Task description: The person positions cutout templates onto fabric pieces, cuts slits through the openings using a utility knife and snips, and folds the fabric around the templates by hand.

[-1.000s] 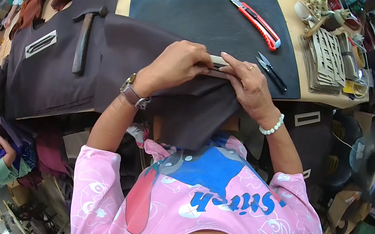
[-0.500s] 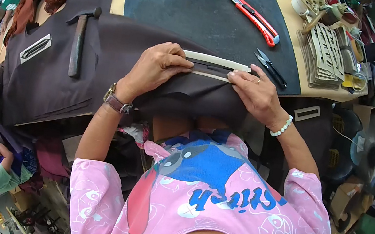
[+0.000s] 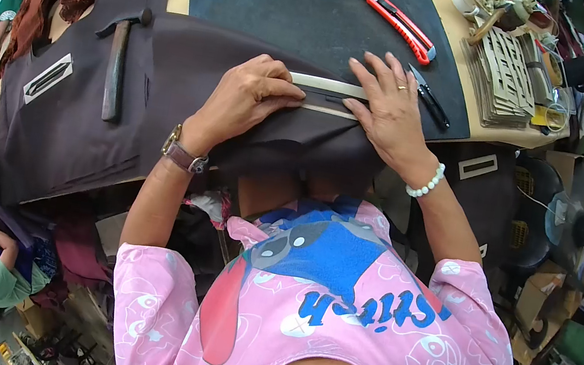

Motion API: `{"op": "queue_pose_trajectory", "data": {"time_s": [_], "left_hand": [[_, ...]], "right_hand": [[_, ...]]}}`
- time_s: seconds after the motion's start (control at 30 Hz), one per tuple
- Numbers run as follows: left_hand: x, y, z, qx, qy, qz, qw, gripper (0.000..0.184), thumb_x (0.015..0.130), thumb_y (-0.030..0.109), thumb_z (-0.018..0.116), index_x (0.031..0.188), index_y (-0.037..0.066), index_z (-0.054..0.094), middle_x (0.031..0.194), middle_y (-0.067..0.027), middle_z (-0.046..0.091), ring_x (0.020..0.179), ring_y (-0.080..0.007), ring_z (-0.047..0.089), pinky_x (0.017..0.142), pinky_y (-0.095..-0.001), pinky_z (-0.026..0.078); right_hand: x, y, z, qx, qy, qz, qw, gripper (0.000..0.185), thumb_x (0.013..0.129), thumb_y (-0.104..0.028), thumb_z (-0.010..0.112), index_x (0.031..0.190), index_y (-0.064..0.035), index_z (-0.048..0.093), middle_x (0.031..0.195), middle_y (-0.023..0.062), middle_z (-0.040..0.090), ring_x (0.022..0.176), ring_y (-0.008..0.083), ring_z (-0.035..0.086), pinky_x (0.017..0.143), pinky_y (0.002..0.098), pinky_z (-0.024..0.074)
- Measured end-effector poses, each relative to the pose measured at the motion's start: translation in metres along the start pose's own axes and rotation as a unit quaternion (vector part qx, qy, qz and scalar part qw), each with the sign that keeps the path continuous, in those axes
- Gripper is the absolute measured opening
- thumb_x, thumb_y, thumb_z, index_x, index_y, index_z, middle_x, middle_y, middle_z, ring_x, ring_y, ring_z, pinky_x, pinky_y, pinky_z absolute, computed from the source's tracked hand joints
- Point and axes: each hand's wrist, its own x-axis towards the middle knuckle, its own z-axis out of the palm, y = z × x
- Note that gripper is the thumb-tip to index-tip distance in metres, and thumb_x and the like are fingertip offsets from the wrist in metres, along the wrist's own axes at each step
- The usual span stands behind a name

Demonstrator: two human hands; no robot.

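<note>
A dark brown sheet [image 3: 198, 53], like leather or cloth, drapes over the table's front edge. On it lies a pale-edged slot frame [image 3: 329, 84] with a dark strip inside. My left hand [image 3: 251, 96] is closed, thumb and fingers pinching the sheet at the frame's left end. Over its right end, my right hand [image 3: 394, 115] is open: the fingers are spread and raised, and the thumb touches the dark strip. That hand covers part of the frame.
A hammer [image 3: 118, 63] lies on dark sheets at left, near another slot frame [image 3: 49, 78]. A red utility knife [image 3: 397, 25] and thread snips [image 3: 431, 99] rest on the black mat [image 3: 282, 5]. Pale cut pieces [image 3: 502, 86] are stacked at right. Another person [image 3: 3, 267] is at lower left.
My right hand has let go of the frame's right end, shifted slightly left and spread its fingers upward. My left hand keeps its pinch. A pale grey-green sheet now shows at upper left.
</note>
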Motion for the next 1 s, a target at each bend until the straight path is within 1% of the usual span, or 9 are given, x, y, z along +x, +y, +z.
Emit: {"op": "queue_pose_trajectory", "data": {"time_s": [0.07,0.17,0.23,0.43,0.73,0.83,0.87,0.97,1.0], "left_hand": [[-0.002,0.001,0.000,0.008,0.000,-0.005,1.000,0.014,0.073,0.009,0.069,0.087,0.007,0.068,0.080,-0.0036,0.058,0.076,-0.0201,0.052,0.068,-0.0322,0.044],[-0.004,0.004,-0.005,0.033,-0.008,-0.020,0.999,0.013,0.073,0.011,0.069,0.085,0.006,0.065,0.083,-0.0040,0.057,0.079,-0.0209,0.051,0.069,-0.0324,0.043],[-0.008,0.003,-0.014,0.050,-0.017,-0.040,0.998,0.015,0.073,0.012,0.070,0.085,0.006,0.064,0.086,-0.0043,0.056,0.081,-0.0215,0.051,0.070,-0.0324,0.043],[-0.028,-0.005,-0.021,0.068,0.054,-0.074,0.993,0.023,0.069,0.016,0.074,0.084,0.004,0.061,0.086,-0.0046,0.056,0.082,-0.0221,0.052,0.069,-0.0326,0.043],[-0.040,0.007,-0.008,0.165,0.134,-0.083,0.974,0.028,0.069,0.020,0.075,0.086,0.003,0.060,0.090,-0.0072,0.058,0.083,-0.0254,0.056,0.070,-0.0348,0.046],[-0.045,0.010,-0.001,0.182,0.166,-0.087,0.965,0.029,0.070,0.021,0.074,0.087,0.003,0.060,0.092,-0.0085,0.060,0.085,-0.0261,0.058,0.072,-0.0353,0.047],[-0.046,0.011,0.000,0.184,0.174,-0.086,0.964,0.029,0.070,0.021,0.074,0.087,0.003,0.060,0.092,-0.0086,0.060,0.084,-0.0262,0.058,0.072,-0.0355,0.047],[-0.047,0.014,0.001,0.205,0.186,-0.086,0.957,0.028,0.070,0.023,0.075,0.084,0.003,0.060,0.090,-0.0085,0.060,0.082,-0.0260,0.059,0.071,-0.0354,0.048],[-0.048,0.015,0.002,0.216,0.184,-0.088,0.955,0.028,0.070,0.023,0.075,0.083,0.003,0.060,0.089,-0.0083,0.060,0.081,-0.0257,0.059,0.071,-0.0352,0.048]], "right_hand": [[0.011,-0.012,0.011,-0.022,-0.031,-0.001,0.999,0.053,0.086,-0.036,0.055,0.133,-0.0161,0.041,0.135,0.0126,0.039,0.128,0.0365,0.030,0.100,0.0619,0.0244],[0.027,-0.034,0.033,-0.035,-0.007,-0.029,0.999,0.054,0.087,-0.037,0.054,0.135,-0.0166,0.039,0.136,0.0140,0.038,0.129,0.0381,0.028,0.101,0.0621,0.0225],[0.028,-0.036,0.031,-0.020,-0.019,-0.007,1.000,0.058,0.087,-0.039,0.054,0.137,-0.0178,0.036,0.138,0.0151,0.036,0.131,0.0400,0.026,0.101,0.0645,0.0199],[0.012,-0.022,0.019,-0.039,-0.025,0.045,0.998,0.062,0.086,-0.041,0.055,0.140,-0.0187,0.033,0.139,0.0163,0.035,0.131,0.0403,0.025,0.100,0.0664,0.0180],[0.045,-0.058,0.045,-0.004,-0.021,-0.034,0.999,0.060,0.086,-0.041,0.053,0.138,-0.0161,0.036,0.137,0.0154,0.037,0.131,0.0399,0.026,0.099,0.0676,0.0176],[0.043,-0.050,0.043,0.064,-0.047,-0.061,0.995,0.062,0.085,-0.043,0.054,0.139,-0.0161,0.035,0.138,0.0156,0.037,0.132,0.0395,0.025,0.100,0.0680,0.0166],[0.044,-0.047,0.037,0.071,-0.053,-0.068,0.994,0.066,0.084,-0.043,0.056,0.138,-0.0115,0.035,0.137,0.0164,0.039,0.129,0.0357,0.033,0.102,0.0607,0.0207],[0.068,-0.031,0.032,0.219,-0.099,-0.102,0.965,0.065,0.083,-0.042,0.057,0.133,-0.0055,0.039,0.129,0.0192,0.047,0.119,0.0328,0.045,0.100,0.0495,0.0315],[0.077,-0.036,0.036,0.251,-0.027,-0.096,0.963,0.059,0.081,-0.039,0.059,0.125,-0.0005,0.048,0.110,0.0219,0.059,0.102,0.0336,0.057,0.090,0.0413,0.0423]]}}
